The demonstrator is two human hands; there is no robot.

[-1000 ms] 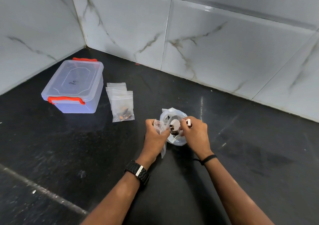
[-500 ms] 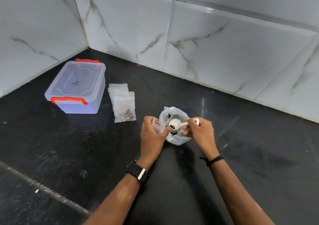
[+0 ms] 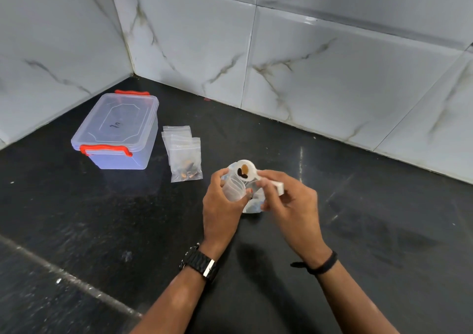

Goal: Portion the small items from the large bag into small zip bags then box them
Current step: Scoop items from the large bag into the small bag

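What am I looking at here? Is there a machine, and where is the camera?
No machine: a person works with two bare hands, and the one camera sits on their head, looking down. The left hand holds a small zip bag open. The right hand grips a white scoop with a few dark items in its bowl, above the large bag. On the black counter lie a filled zip bag on a few spare bags, and a clear box with red latches, its lid on.
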